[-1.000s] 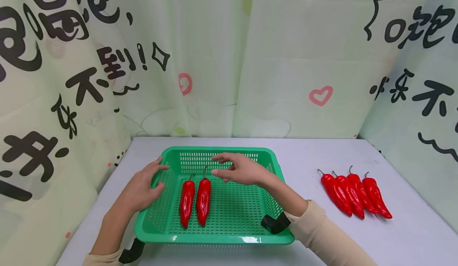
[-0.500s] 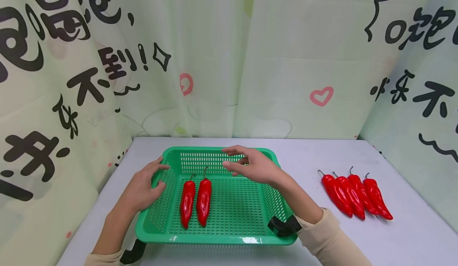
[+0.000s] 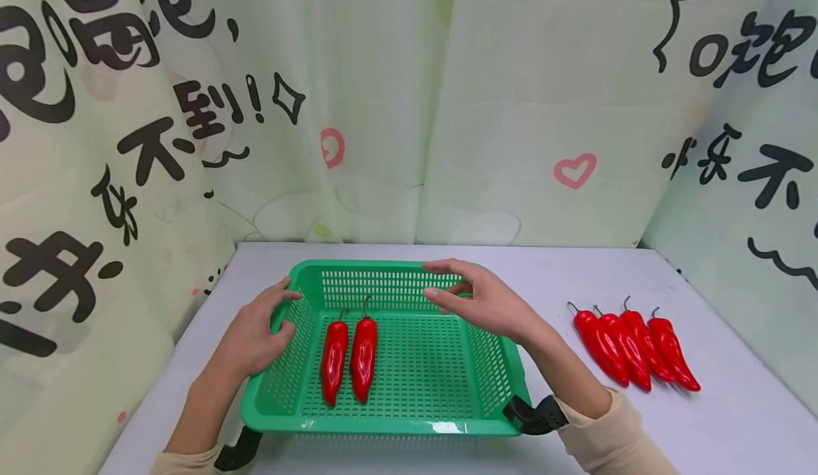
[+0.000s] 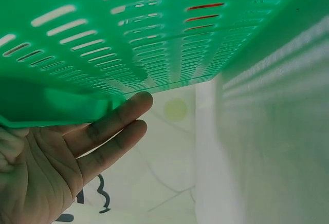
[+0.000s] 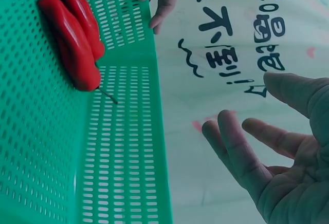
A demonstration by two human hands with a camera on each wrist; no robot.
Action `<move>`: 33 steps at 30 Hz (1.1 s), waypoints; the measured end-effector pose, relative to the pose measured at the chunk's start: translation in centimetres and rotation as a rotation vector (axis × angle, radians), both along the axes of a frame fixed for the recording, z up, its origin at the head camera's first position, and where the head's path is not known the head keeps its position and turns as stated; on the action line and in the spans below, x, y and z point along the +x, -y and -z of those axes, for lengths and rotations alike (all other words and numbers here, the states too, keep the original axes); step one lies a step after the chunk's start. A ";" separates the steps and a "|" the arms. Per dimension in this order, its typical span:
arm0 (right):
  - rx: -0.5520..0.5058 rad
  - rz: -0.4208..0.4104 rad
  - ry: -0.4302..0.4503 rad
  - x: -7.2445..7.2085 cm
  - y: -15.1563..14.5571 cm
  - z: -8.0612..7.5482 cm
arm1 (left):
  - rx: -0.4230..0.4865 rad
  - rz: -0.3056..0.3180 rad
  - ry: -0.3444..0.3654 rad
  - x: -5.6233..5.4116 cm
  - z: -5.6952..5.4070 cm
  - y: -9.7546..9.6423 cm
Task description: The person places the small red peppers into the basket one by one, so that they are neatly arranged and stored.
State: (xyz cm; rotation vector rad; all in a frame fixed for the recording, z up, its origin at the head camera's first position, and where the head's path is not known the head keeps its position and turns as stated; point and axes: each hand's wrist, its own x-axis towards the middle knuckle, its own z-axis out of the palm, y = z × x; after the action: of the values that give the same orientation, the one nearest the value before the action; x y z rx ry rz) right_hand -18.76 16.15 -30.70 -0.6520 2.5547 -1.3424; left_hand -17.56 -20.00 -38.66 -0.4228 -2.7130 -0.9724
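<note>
Two red chili peppers (image 3: pixel 363 361) lie side by side in a green plastic basket (image 3: pixel 383 429), stems pointing to the far side. My left hand (image 3: pixel 262 336) holds the basket's left rim, thumb on the inner side. In the left wrist view, two fingers of the left hand (image 4: pixel 46 167) reach out straight along the outside below the rim. Over the basket's far right part hovers my right hand (image 3: pixel 476 294), its fingers loosely spread and holding nothing. The right wrist view shows the right hand (image 5: pixel 288 167) apart from the basket wall.
Several more red chili peppers (image 3: pixel 633 351) lie in a row on the white table (image 3: pixel 543 269), right of the basket. A pale curtain (image 3: pixel 498 106) with black lettering encloses the back and sides.
My right hand has moved to the right, away from the two peppers in the basket. The left hand and the peppers have stayed in place.
</note>
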 end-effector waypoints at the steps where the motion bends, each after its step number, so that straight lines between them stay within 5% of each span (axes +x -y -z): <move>1: 0.005 0.006 -0.004 0.1 -0.2 0.1 | 0.001 0.001 -0.002 0.0 0.0 0.0; 33: 0.038 0.162 0.010 2.2 -6.6 1.7 | 0.029 0.007 -0.010 -0.2 0.4 0.1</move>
State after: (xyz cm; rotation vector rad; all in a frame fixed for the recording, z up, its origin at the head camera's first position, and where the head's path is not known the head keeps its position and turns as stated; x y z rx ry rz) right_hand -16.56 22.76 -32.45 -0.4389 2.6675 -1.3375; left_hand -17.73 -20.09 -39.01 -0.4311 -2.6863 -1.0079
